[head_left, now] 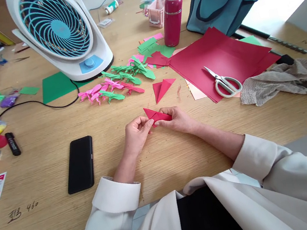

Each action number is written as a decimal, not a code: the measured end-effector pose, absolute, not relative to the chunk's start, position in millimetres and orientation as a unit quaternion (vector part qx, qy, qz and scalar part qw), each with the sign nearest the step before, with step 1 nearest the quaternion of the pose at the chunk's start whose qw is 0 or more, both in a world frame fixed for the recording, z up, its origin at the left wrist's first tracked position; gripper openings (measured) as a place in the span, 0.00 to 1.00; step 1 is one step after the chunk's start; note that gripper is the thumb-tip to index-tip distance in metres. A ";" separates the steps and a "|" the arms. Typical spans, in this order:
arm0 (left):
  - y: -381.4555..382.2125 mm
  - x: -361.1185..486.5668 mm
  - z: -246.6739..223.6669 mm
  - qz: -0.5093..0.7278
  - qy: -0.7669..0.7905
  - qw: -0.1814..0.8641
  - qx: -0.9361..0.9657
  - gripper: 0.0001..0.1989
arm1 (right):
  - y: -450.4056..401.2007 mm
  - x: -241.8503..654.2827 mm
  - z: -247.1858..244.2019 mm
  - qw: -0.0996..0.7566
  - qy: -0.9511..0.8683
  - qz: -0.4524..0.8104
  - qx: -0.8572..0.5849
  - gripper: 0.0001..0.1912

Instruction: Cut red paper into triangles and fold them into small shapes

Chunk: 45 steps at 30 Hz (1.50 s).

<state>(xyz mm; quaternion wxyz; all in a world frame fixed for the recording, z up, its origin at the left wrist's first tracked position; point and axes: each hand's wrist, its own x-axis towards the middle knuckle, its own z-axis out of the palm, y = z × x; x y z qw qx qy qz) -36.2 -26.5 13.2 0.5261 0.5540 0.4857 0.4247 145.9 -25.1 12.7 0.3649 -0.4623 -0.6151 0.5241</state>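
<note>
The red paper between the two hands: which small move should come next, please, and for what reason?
I would probably press its fold flatter with the right hand, while the left hand steadies the other side. The red paper is pinched by both hands, and crease lines show on its upper face, so a firm press seems sensible.

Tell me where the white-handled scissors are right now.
In the head view, the white-handled scissors lie on the red paper sheets, to the right of the person's right hand, beside the crumpled grey cloth.

wooden table [41, 165] | black phone [79, 164] | marker [13, 143] | folded paper figures [131, 78]
</note>
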 end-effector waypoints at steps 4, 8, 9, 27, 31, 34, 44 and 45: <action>-26.9 -35.9 13.4 0.396 0.470 0.541 0.574 0.14 | -24.1 145.8 13.1 0.382 -0.607 0.532 -0.450 0.21; -26.2 -37.9 13.0 0.384 0.476 0.516 0.600 0.14 | -23.9 146.2 14.6 0.384 -0.610 0.535 -0.440 0.21; -26.0 -38.4 13.2 0.378 0.480 0.506 0.609 0.14 | -23.6 146.5 14.3 0.381 -0.613 0.537 -0.438 0.22; -25.9 -43.3 12.7 0.307 0.457 0.478 0.684 0.08 | -20.6 141.8 4.5 0.418 -0.550 0.591 -0.417 0.25; -26.2 -41.7 14.5 0.339 0.476 0.492 0.645 0.10 | -21.4 141.5 3.3 0.415 -0.548 0.604 -0.403 0.24; -27.1 -39.8 13.5 0.351 0.472 0.498 0.637 0.11 | -22.1 141.4 2.6 0.424 -0.551 0.592 -0.407 0.24; -33.5 -30.9 8.8 0.375 0.484 0.456 0.646 0.08 | -22.5 141.5 4.0 0.449 -0.537 0.602 -0.385 0.23; -34.2 -29.8 9.8 0.377 0.483 0.456 0.645 0.07 | -22.8 141.6 4.7 0.449 -0.537 0.603 -0.383 0.23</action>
